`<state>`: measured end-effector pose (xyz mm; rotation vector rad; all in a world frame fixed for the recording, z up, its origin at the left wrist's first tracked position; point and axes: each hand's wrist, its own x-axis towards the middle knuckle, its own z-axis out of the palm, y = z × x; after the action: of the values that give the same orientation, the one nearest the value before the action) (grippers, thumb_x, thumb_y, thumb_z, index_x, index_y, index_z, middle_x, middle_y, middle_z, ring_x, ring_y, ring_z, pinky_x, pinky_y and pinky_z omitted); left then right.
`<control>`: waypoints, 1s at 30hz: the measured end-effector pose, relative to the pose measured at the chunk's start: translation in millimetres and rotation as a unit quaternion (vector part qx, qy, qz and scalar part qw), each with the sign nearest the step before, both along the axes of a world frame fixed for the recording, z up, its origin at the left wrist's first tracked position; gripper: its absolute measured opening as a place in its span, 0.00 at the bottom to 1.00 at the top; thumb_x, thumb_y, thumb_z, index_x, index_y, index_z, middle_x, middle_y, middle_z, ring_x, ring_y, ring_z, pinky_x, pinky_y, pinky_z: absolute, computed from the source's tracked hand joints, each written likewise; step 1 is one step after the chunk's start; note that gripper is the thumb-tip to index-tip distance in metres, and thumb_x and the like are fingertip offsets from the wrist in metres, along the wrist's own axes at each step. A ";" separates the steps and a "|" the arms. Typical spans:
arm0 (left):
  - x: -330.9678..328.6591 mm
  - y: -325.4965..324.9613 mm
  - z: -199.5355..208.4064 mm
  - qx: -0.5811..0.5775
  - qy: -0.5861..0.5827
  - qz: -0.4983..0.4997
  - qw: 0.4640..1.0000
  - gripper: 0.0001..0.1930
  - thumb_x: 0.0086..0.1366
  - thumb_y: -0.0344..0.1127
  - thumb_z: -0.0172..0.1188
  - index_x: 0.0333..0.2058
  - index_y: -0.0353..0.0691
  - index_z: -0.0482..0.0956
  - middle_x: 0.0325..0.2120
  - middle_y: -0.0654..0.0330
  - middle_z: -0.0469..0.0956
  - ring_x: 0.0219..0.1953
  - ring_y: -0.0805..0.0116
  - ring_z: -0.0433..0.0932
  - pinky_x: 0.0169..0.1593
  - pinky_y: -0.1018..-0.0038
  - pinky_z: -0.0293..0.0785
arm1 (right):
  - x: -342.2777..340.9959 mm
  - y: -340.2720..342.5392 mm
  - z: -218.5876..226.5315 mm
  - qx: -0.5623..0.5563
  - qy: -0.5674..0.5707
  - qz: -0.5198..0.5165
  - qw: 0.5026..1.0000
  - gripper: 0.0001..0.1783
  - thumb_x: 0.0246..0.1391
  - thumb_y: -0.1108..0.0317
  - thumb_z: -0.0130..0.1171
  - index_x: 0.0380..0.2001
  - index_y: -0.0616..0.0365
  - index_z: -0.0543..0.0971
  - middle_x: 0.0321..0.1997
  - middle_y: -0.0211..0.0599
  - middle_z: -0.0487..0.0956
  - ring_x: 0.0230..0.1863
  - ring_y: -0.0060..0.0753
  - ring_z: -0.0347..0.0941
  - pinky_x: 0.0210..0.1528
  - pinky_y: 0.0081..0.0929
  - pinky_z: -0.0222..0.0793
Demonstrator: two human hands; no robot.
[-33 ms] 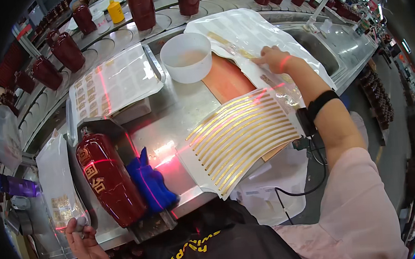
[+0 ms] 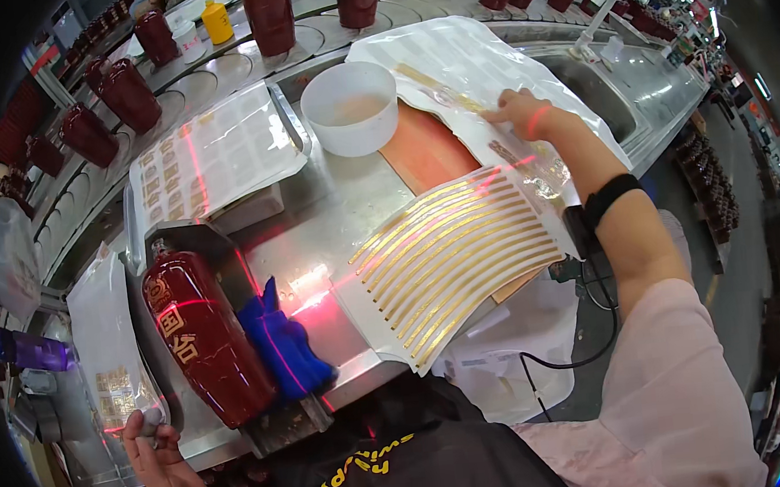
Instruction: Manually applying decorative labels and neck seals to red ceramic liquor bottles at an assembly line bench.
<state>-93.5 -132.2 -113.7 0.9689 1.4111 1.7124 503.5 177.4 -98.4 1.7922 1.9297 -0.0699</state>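
At the far right of the bench my right hand (image 2: 529, 115) is closed, its fingertips on the end of a clear film strip (image 2: 437, 86) with a gold band. That strip lies slantwise over a white sheet (image 2: 484, 50). At the lower left my left hand (image 2: 160, 458) pinches a small grey ball-like lump (image 2: 152, 418); its material I cannot make out. Beside that hand is a white sheet with gold stickers (image 2: 117, 388). A dark red bottle (image 2: 209, 343) with gold lettering lies tilted in a dark holder, untouched by either hand.
A sheet of curved gold strips (image 2: 456, 256) lies mid-bench near a blue cloth (image 2: 283, 346). Behind stand a white tub (image 2: 351, 112) and a tray of sticker sheets (image 2: 215, 157). A sink (image 2: 595, 96) is at right; a conveyor (image 2: 315, 27) carries red bottles across the back.
My right hand has shifted slightly right and toward me, and the clear film strip has moved a little with it. My left hand and the bottle stay in place.
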 end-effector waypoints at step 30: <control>30.4 24.5 -7.4 -0.116 0.034 0.044 0.992 0.16 0.70 0.35 0.51 0.53 0.35 0.71 0.46 0.56 0.76 0.37 0.73 0.77 0.44 0.77 0.75 | 327.2 50.3 -62.8 0.328 -0.052 -0.151 0.931 0.23 0.54 0.50 0.52 0.42 0.55 0.80 0.44 0.53 0.80 0.47 0.57 0.75 0.49 0.47 0.69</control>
<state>-63.1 -107.7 -121.1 0.8545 1.6783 1.5460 830.7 227.7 -161.2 2.4483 1.6921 0.6249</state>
